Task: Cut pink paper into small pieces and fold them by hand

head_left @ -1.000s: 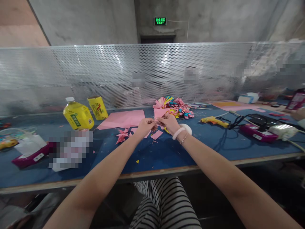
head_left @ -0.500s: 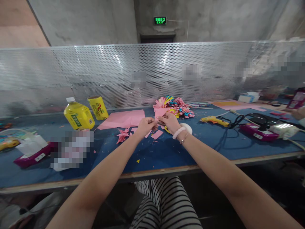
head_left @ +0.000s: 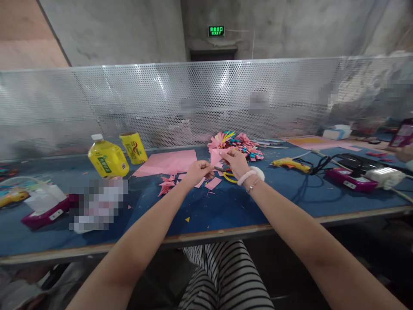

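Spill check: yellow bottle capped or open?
Capped: a white cap sits atop the yellow bottle.

From my distant post I see a green-lit exit sign [head_left: 216, 31] on a grey concrete wall [head_left: 129, 30], above a perforated metal screen [head_left: 161, 103] along the back of the worktable. At left, I make out a white-capped yellow bottle [head_left: 108, 160], a yellow container [head_left: 134, 148] and a purple power strip [head_left: 45, 216]; at right, a white box [head_left: 337, 132].
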Demonstrator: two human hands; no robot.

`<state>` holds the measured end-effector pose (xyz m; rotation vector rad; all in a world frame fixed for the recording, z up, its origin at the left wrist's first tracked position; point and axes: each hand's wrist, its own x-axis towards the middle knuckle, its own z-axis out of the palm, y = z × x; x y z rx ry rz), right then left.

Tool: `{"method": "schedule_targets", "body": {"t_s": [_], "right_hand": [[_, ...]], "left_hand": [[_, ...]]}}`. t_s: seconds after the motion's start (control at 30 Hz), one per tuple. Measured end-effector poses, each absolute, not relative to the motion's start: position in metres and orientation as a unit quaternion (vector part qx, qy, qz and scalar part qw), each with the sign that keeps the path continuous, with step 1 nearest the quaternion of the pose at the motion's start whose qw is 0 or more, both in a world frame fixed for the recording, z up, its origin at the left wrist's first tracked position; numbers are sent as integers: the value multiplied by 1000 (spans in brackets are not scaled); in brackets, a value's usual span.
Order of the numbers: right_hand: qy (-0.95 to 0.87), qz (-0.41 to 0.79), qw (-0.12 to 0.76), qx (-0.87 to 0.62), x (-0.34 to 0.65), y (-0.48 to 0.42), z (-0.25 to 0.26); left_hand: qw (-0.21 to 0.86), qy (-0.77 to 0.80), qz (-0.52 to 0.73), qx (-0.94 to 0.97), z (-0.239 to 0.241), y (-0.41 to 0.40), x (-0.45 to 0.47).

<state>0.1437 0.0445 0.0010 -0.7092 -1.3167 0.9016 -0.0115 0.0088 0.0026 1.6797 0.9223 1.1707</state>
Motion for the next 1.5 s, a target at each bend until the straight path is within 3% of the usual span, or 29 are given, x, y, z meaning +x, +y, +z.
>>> {"method": "schedule_targets", "body": {"t_s": [0.27, 0.5, 0.7, 1.07, 1.33, 1.5], "right_hand": [[-598, 369, 630, -332, 142, 38, 3], [-598, 446, 596, -296, 128, 31, 1], [-585, 488, 595, -257, 133, 32, 2], [-587, 409, 618, -326, 134, 30, 6], [-606, 308, 635, -366, 135, 34, 1], [-597, 311, 643, -365, 134, 31, 2]], "left_hand": [[467, 384, 442, 663, 1, 10, -14], [402, 402, 496, 656, 2, 4, -6], [438, 382, 505, 639, 2, 5, -5], [473, 372, 487, 633, -5, 11, -7], [400, 405, 500, 653, 0, 11, -3], [361, 413, 497, 672, 0, 11, -3]]}}
